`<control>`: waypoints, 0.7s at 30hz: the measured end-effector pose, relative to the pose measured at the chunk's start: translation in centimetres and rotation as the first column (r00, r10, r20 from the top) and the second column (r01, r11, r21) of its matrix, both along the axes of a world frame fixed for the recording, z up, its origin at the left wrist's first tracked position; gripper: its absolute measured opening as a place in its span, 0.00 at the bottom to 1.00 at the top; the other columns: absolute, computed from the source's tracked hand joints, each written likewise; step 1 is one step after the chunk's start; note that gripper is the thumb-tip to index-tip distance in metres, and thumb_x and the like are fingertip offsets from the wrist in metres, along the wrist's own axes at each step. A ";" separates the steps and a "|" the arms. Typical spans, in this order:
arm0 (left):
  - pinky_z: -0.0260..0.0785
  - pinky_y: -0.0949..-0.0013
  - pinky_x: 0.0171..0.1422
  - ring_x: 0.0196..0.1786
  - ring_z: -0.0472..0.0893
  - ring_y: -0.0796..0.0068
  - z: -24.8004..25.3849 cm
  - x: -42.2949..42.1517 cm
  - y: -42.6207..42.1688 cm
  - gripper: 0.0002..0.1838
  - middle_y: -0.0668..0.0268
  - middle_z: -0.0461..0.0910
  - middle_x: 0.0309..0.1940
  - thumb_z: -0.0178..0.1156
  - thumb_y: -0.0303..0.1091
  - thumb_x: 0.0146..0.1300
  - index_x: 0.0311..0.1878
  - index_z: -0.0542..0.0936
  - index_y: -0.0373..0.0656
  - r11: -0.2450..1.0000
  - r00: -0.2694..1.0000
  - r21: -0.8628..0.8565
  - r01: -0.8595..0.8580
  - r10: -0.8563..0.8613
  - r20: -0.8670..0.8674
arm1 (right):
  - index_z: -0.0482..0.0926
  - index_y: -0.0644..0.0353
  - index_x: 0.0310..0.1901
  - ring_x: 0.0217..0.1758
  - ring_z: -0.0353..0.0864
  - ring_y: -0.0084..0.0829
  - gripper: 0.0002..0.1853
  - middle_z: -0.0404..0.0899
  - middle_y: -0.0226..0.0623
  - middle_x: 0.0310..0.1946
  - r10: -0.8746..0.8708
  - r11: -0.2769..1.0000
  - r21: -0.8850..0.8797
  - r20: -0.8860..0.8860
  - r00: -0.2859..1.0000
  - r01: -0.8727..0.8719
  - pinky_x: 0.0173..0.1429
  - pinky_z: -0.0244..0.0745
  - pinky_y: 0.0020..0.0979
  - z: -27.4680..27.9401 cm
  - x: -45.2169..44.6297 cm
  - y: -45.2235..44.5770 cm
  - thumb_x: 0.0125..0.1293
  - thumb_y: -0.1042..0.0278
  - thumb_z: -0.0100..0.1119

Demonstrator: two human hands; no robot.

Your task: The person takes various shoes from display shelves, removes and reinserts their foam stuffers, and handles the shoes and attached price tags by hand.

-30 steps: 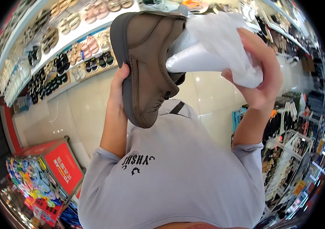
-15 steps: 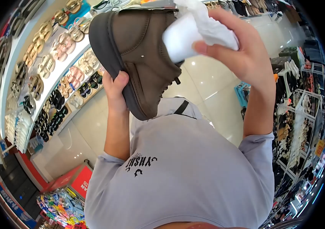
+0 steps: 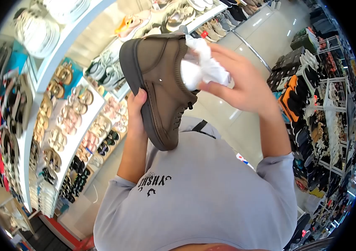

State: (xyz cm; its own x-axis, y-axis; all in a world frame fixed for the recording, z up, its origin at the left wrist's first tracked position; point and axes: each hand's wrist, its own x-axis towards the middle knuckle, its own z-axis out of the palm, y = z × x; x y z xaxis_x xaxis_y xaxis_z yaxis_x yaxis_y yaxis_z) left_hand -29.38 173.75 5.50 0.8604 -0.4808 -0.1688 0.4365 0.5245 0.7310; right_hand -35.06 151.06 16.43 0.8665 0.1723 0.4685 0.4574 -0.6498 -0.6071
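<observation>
So my left fingers [image 3: 139,98] are clamped on the brown shoe [image 3: 157,65], toe down, thumb on the sole [image 3: 129,60], the others hidden behind. My right fingers [image 3: 217,89] are half curled round some crumpled paper [image 3: 215,71], right at the shoe's opening. It looks flimsy, so snagging the collar [image 3: 179,62] could tear it. If my left thumb slips, the shoe could hit the floor [image 3: 228,127] below. Sandals [image 3: 69,118] sit well beyond my left fingers.

Black lettering [image 3: 155,180] on the grey T-shirt [image 3: 211,196], toward its left sleeve [image 3: 117,190], partly reads "HSH"; the rest is unclear.
</observation>
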 end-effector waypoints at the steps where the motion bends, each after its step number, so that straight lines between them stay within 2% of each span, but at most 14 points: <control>1: 0.74 0.61 0.59 0.55 0.79 0.61 -0.3 1.5 -0.8 0.40 0.50 0.75 0.55 0.64 0.52 0.60 0.63 0.66 0.29 1.000 1.000 0.001 0.013 -0.013 -0.009 | 0.79 0.67 0.43 0.37 0.80 0.39 0.13 0.78 0.42 0.42 -0.056 0.996 0.068 -0.006 0.998 0.056 0.40 0.73 0.35 -0.7 0.9 -0.7 0.60 0.68 0.66; 3: 0.74 0.61 0.59 0.55 0.79 0.61 -1.2 4.0 -2.3 0.39 0.51 0.76 0.55 0.64 0.53 0.60 0.63 0.66 0.29 0.998 0.998 0.031 0.054 -0.053 -0.018 | 0.81 0.66 0.46 0.38 0.80 0.35 0.14 0.79 0.40 0.43 -0.174 0.960 0.214 -0.043 0.984 0.179 0.40 0.74 0.33 -2.7 2.2 -2.3 0.60 0.70 0.65; 4: 0.74 0.61 0.59 0.55 0.79 0.62 -1.7 5.1 -3.2 0.39 0.51 0.76 0.55 0.64 0.52 0.60 0.63 0.67 0.29 0.995 0.997 0.057 0.083 -0.082 -0.016 | 0.82 0.66 0.47 0.33 0.81 0.29 0.13 0.81 0.39 0.43 -0.161 0.945 0.285 -0.024 0.987 0.161 0.37 0.74 0.32 -4.2 2.9 -3.0 0.62 0.71 0.64; 7: 0.74 0.62 0.59 0.55 0.79 0.63 -2.4 7.3 -6.2 0.38 0.51 0.76 0.55 0.64 0.51 0.60 0.62 0.67 0.29 0.974 0.979 0.103 0.202 -0.202 -0.008 | 0.82 0.66 0.48 0.26 0.79 0.25 0.13 0.82 0.36 0.36 -0.063 0.731 0.611 -0.382 0.922 0.303 0.31 0.73 0.28 -5.0 2.7 -5.0 0.65 0.68 0.63; 8: 0.74 0.62 0.59 0.55 0.79 0.63 -2.4 7.9 -7.7 0.38 0.51 0.76 0.55 0.64 0.51 0.60 0.62 0.67 0.29 0.963 0.970 0.113 0.243 -0.244 -0.003 | 0.82 0.65 0.47 0.22 0.76 0.19 0.12 0.81 0.32 0.29 -0.025 0.739 0.586 -0.469 0.883 0.332 0.26 0.70 0.23 -5.7 2.8 -6.3 0.66 0.67 0.62; 9: 0.74 0.62 0.59 0.55 0.79 0.63 -2.4 8.2 -9.2 0.38 0.51 0.76 0.55 0.64 0.50 0.60 0.62 0.67 0.29 0.956 0.962 0.111 0.273 -0.273 -0.017 | 0.82 0.65 0.46 0.22 0.76 0.18 0.13 0.81 0.28 0.28 -0.065 0.884 0.341 -0.587 0.807 0.319 0.26 0.71 0.24 -6.6 2.9 -7.7 0.66 0.65 0.63; 10: 0.74 0.62 0.59 0.55 0.79 0.63 -2.3 8.2 -10.7 0.38 0.51 0.76 0.55 0.64 0.50 0.60 0.62 0.67 0.29 0.946 0.952 0.112 0.305 -0.303 -0.031 | 0.82 0.66 0.46 0.25 0.77 0.21 0.13 0.82 0.31 0.30 0.103 0.788 0.501 -0.681 0.725 0.359 0.30 0.73 0.25 -6.7 3.0 -9.2 0.66 0.66 0.62; 11: 0.74 0.62 0.59 0.55 0.79 0.62 -2.2 8.3 -12.1 0.38 0.51 0.76 0.55 0.64 0.50 0.60 0.63 0.67 0.29 0.936 0.943 0.113 0.333 -0.330 -0.046 | 0.82 0.67 0.45 0.28 0.79 0.23 0.12 0.83 0.34 0.32 0.288 0.655 0.632 -0.715 0.637 0.413 0.34 0.75 0.27 -6.5 2.9 -10.7 0.66 0.66 0.61; 13: 0.74 0.61 0.59 0.55 0.79 0.61 -1.8 8.9 -15.5 0.38 0.51 0.76 0.55 0.64 0.50 0.60 0.63 0.67 0.29 0.907 0.910 0.088 0.413 -0.415 0.007 | 0.82 0.67 0.45 0.33 0.80 0.26 0.12 0.83 0.37 0.34 0.314 0.570 0.760 -0.553 0.772 0.312 0.39 0.75 0.27 -6.3 2.5 -13.8 0.66 0.68 0.59; 14: 0.74 0.60 0.60 0.55 0.79 0.61 -1.8 8.9 -17.2 0.38 0.51 0.76 0.55 0.64 0.50 0.60 0.63 0.67 0.30 0.895 0.895 0.073 0.441 -0.444 0.036 | 0.82 0.68 0.45 0.36 0.80 0.26 0.12 0.84 0.38 0.34 0.318 0.591 0.755 -0.540 0.779 0.282 0.40 0.74 0.27 -6.5 2.3 -15.5 0.65 0.68 0.58; 15: 0.73 0.60 0.61 0.56 0.79 0.60 -2.2 8.9 -18.8 0.39 0.51 0.75 0.56 0.63 0.51 0.60 0.64 0.66 0.30 0.883 0.883 0.028 0.469 -0.468 -0.048 | 0.82 0.68 0.45 0.38 0.80 0.27 0.13 0.84 0.40 0.35 0.322 0.611 0.750 -0.526 0.787 0.251 0.42 0.74 0.26 -6.6 2.2 -17.2 0.65 0.68 0.57; 17: 0.73 0.58 0.62 0.58 0.78 0.57 -3.7 8.8 -22.6 0.40 0.49 0.73 0.59 0.63 0.52 0.61 0.66 0.64 0.32 0.850 0.826 -0.074 0.522 -0.525 -0.206 | 0.82 0.68 0.44 0.42 0.80 0.27 0.15 0.84 0.43 0.36 0.282 0.752 0.608 -0.645 0.710 0.254 0.44 0.72 0.25 -7.1 1.8 -21.3 0.63 0.66 0.55; 18: 0.72 0.57 0.63 0.59 0.77 0.56 -3.8 8.5 -25.0 0.40 0.48 0.72 0.61 0.62 0.52 0.61 0.67 0.63 0.32 0.829 0.782 -0.131 0.543 -0.556 -0.280 | 0.82 0.68 0.45 0.33 0.80 0.28 0.20 0.83 0.43 0.34 0.166 0.881 0.408 -0.741 0.651 0.240 0.37 0.72 0.26 -7.8 1.8 -23.2 0.61 0.58 0.53; 21: 0.71 0.54 0.64 0.61 0.76 0.53 -3.1 6.4 -31.9 0.41 0.46 0.70 0.62 0.61 0.53 0.62 0.69 0.61 0.32 0.819 0.752 -0.171 0.548 -0.572 -0.328 | 0.80 0.68 0.49 0.21 0.76 0.28 0.24 0.82 0.42 0.33 0.304 0.892 0.351 -0.932 0.195 0.285 0.28 0.68 0.29 -7.5 1.6 -29.9 0.60 0.55 0.51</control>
State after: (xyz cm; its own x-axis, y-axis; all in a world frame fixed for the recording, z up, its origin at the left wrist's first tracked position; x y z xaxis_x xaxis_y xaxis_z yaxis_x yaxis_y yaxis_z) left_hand -22.95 141.80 2.42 0.3215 -0.8770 -0.3572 0.8835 0.1421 0.4464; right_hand -33.44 121.11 8.92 0.6581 0.2607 -0.7064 -0.6656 -0.2372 -0.7076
